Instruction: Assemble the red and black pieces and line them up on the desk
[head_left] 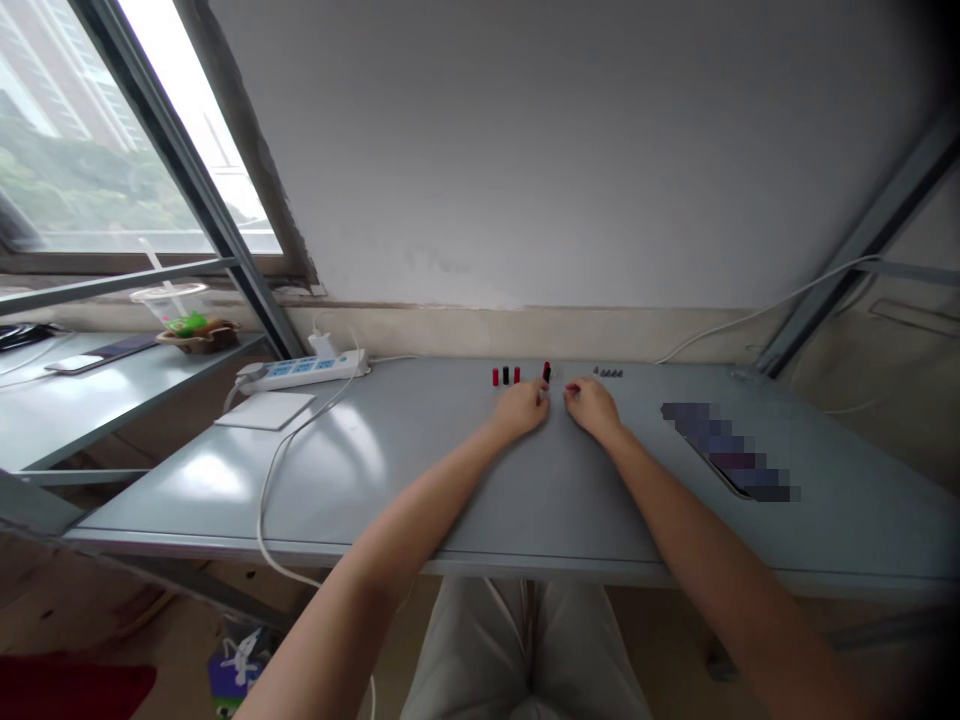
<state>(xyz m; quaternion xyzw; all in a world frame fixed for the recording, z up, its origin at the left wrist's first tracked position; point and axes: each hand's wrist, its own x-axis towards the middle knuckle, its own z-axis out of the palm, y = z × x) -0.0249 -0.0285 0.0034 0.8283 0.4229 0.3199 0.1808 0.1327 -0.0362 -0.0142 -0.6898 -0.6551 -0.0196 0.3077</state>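
Observation:
My left hand (523, 408) rests on the grey tabletop (450, 490) with its fingers curled. A small red-and-black cylinder (547, 372) shows at its fingertips, apparently gripped by them. Left of that hand, a red cylinder (495, 377), a black cylinder (506, 375) and another red cylinder (517, 374) stand upright in a row. My right hand (592, 405) is a short gap away, thumb and fingers pinched together. Whatever it may hold is too small to make out. Just beyond it lie several tiny grey metal pieces (609, 373) in a line.
A pixelated phone-like slab (724, 455) lies on the right. To the left are a white power strip (307, 370), a flat white square (266, 410) and a white cable (277, 465) running over the front edge. The wall (570, 180) closes the back.

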